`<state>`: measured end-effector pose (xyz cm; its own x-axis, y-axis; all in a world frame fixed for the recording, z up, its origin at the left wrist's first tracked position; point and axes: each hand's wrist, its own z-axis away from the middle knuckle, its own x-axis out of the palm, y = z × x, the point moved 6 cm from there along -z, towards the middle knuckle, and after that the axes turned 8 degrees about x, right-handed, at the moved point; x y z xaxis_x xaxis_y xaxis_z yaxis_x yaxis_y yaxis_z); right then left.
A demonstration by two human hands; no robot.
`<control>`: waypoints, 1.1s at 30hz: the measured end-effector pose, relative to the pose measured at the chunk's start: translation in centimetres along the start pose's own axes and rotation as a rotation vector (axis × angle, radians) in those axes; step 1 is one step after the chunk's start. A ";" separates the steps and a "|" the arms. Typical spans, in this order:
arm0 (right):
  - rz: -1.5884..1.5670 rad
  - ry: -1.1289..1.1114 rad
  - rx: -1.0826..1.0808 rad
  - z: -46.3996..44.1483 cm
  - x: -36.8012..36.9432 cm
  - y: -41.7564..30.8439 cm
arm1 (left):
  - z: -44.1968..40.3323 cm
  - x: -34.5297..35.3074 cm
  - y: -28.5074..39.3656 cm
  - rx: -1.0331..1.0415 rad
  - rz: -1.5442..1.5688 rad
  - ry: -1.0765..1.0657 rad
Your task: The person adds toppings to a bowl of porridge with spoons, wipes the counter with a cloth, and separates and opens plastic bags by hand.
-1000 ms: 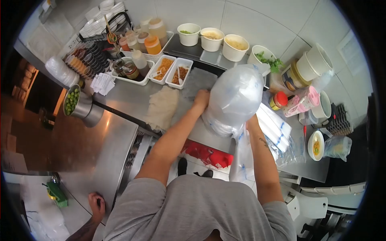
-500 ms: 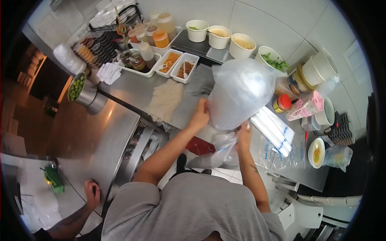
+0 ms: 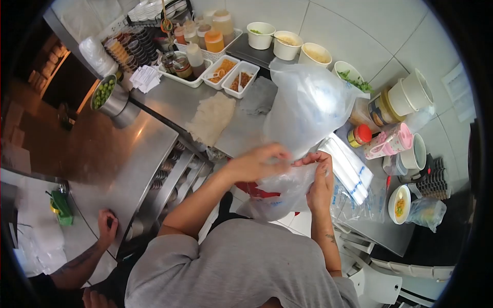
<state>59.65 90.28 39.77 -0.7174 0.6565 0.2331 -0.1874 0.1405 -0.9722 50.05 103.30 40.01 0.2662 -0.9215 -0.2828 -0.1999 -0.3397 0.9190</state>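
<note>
A large clear plastic bag [image 3: 310,102] stands puffed up on the steel counter, its loose lower part hanging over the front edge. My right hand [image 3: 319,177] pinches the gathered plastic at the narrow part of the bag. Just left of it, my left hand [image 3: 264,161] is over the hanging plastic, smeared by motion, so its fingers cannot be made out. Flat white bags with blue marks [image 3: 346,167] lie right of the big bag. A beige cloth [image 3: 211,118] and a grey cloth [image 3: 258,96] are to its left.
White bowls [image 3: 287,45] line the wall. Sauce bottles [image 3: 214,40] and food trays [image 3: 240,79] stand at the back left. A red-lidded jar [image 3: 359,135] and a pink cup [image 3: 389,141] are on the right. A co-worker's hand [image 3: 107,226] rests at the lower left counter.
My left hand has moved from the bag's left side rightward and down, close to my right hand. The bag's neck is gathered narrower. A second hand of a person shows at the lower left.
</note>
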 end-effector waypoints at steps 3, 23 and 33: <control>0.080 0.029 -0.088 0.5 0.1 -1.2 | -1.0 1.9 2.0 0.100 0.000 0.062; -0.122 0.167 -0.037 3.0 -9.2 -2.7 | -7.9 11.6 3.4 0.270 -0.232 0.092; -0.326 0.105 0.120 3.4 -17.8 -3.5 | -11.2 18.8 5.6 0.187 -0.307 0.229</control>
<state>70.77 75.54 39.10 -0.5355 0.6645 0.5213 -0.4773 0.2711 -0.8359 64.49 86.19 42.94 0.5383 -0.7139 -0.4478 -0.2409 -0.6395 0.7300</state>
